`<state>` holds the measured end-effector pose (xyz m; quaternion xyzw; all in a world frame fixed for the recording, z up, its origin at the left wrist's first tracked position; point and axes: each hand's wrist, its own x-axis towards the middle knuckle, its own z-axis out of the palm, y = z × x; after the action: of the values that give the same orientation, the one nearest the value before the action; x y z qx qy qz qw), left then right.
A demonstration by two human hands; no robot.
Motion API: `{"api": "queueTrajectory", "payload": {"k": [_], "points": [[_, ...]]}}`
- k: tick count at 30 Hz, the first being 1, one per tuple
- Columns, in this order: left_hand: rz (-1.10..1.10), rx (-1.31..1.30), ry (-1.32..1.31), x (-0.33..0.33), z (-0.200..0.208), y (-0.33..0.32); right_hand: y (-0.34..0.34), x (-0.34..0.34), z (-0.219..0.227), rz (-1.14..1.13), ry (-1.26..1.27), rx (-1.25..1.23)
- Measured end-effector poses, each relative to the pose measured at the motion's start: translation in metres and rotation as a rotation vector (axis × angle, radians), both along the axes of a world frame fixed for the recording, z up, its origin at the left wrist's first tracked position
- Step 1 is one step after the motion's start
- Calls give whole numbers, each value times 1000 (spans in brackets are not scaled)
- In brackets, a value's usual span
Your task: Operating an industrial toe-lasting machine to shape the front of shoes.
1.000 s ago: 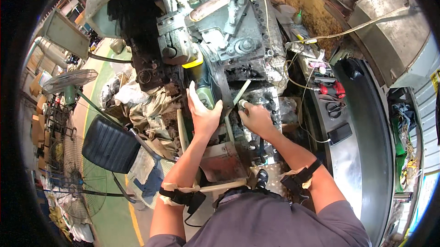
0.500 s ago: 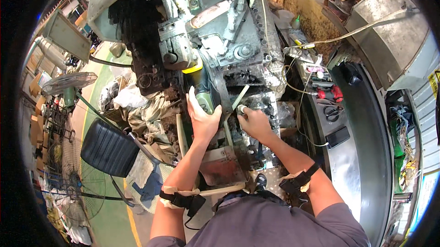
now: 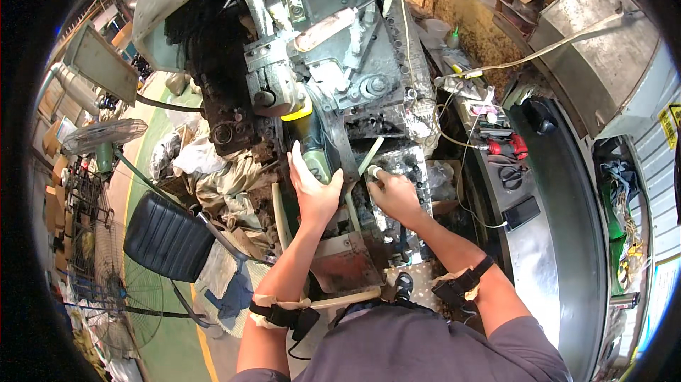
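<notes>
My left hand [image 3: 316, 194] cups the near end of a dark green, bottle-shaped piece [image 3: 317, 162], fingers along its left side and thumb on its right. The far end of this piece meets a bright yellow band [image 3: 298, 111] under the machine's metal head. To the right, my right hand [image 3: 396, 196] pinches a small pale knob [image 3: 373, 170] beside the metal block. A pale green lever [image 3: 370, 155] slants up just left of that knob. The greasy machine [image 3: 347, 48] fills the space ahead of both hands.
A padded black seat [image 3: 169, 234] and a wire fan [image 3: 106, 135] stand on the left, near crumpled cloths [image 3: 234, 176]. On the right-hand metal bench lie a red power tool [image 3: 507, 146], scissors [image 3: 511, 177] and a phone [image 3: 522, 213]. A cable [image 3: 461, 141] hangs between machine and bench.
The view has shifted slightly. Both hands keep nearly the same places and grips on the green piece and the knob.
</notes>
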<state>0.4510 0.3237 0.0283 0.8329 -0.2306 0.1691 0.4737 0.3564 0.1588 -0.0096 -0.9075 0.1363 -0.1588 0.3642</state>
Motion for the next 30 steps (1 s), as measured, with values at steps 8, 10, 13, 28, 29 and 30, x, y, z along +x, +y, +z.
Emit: {"api": "queueTrajectory", "payload": {"k": [8, 10, 13, 28, 29, 30], "points": [[-33, -51, 59, 0, -1, 1, 1, 0, 2, -53, 40, -32], [-15, -62, 89, 0, -2, 0, 1, 2, 0, -74, 14, -36], [-63, -144, 118, 3, -3, 1, 0, 5, -2, -62, -9, -103], [-465, -465, 767, 38, 47, 57, 81, 64, 50, 177, -184, 205], [-451, -446, 747, 40, 41, 60, 83, 67, 47, 176, -186, 208], [-426, -453, 737, 44, 33, 64, 86, 69, 45, 144, -171, 217]]}}
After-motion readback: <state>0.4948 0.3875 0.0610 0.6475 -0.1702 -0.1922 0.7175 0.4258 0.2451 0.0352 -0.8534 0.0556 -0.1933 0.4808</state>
